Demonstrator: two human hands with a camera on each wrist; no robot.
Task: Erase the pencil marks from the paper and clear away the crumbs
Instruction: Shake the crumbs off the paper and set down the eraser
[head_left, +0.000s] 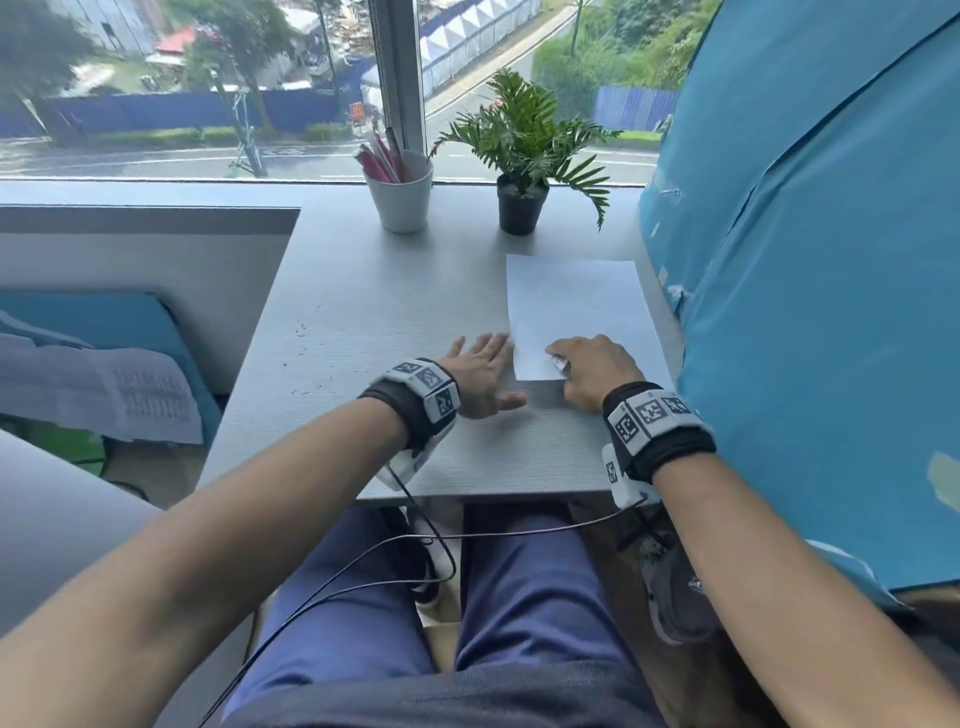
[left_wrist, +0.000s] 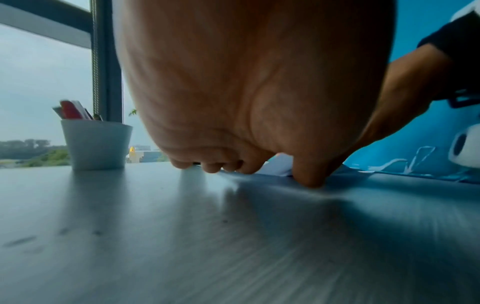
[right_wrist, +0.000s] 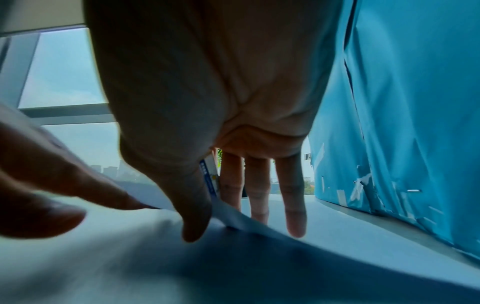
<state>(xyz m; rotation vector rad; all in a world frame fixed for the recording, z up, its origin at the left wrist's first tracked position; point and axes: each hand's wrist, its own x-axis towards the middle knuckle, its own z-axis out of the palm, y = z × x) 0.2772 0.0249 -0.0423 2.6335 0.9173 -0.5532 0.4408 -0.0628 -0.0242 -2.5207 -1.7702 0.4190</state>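
A white sheet of paper (head_left: 571, 306) lies on the right part of the grey table (head_left: 363, 291). My right hand (head_left: 587, 369) rests on the sheet's near edge. Its thumb and forefinger pinch a small eraser (head_left: 558, 362) with a blue-and-white sleeve (right_wrist: 207, 179), while the other fingers (right_wrist: 293, 205) lie straight on the paper. The paper's near corner (right_wrist: 235, 215) curls up slightly. My left hand (head_left: 483, 374) lies flat and open on the table at the sheet's left edge, fingertips (left_wrist: 213, 168) down. Dark eraser crumbs (head_left: 301, 332) are scattered on the table's left part.
A white cup of pens (head_left: 402, 192) and a small potted plant (head_left: 522, 161) stand at the back by the window. A blue cloth-covered bulk (head_left: 805, 260) borders the table's right side. The table's front edge (head_left: 467, 496) is just above my knees.
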